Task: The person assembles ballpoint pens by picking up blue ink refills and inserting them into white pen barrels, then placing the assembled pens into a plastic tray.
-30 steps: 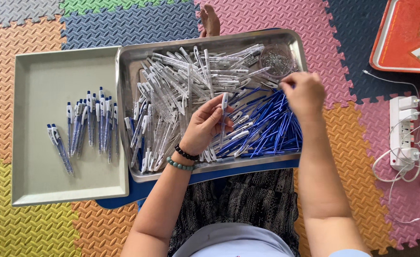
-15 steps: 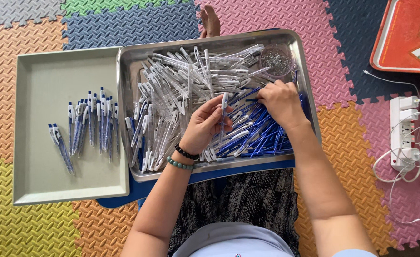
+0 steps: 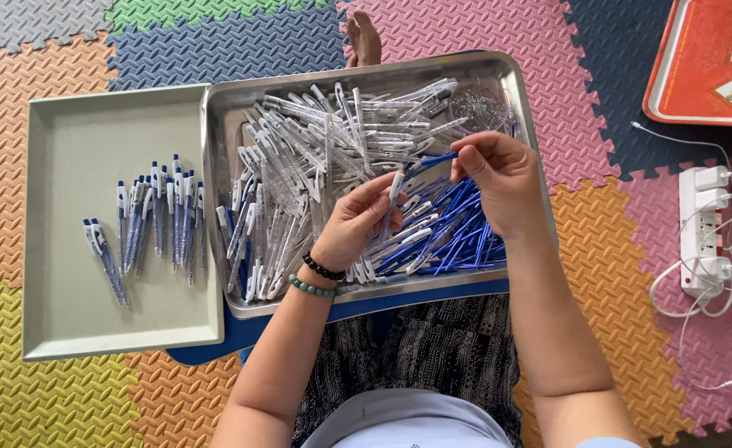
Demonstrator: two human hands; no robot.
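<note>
A steel tray [image 3: 235,207] on my lap holds several clear pen barrels [image 3: 316,141] and a heap of blue refills [image 3: 457,232]. My left hand [image 3: 356,222], with two bead bracelets at the wrist, grips a clear pen barrel [image 3: 394,189] upright over the tray. My right hand [image 3: 498,178] pinches a blue refill [image 3: 432,159] whose free end points toward that barrel. The two hands are close together above the blue heap.
A grey-green tray [image 3: 75,133] to the left carries several finished blue-and-clear pens [image 3: 154,220]. A small pile of springs [image 3: 480,104] lies in the steel tray's far right corner. A red tray [image 3: 697,58] and a white power strip [image 3: 706,228] with cables sit at right on coloured foam mats.
My right hand left the tray's far right corner, dipped to the blue heap and rose with a blue refill. My left hand stayed put with the barrel.
</note>
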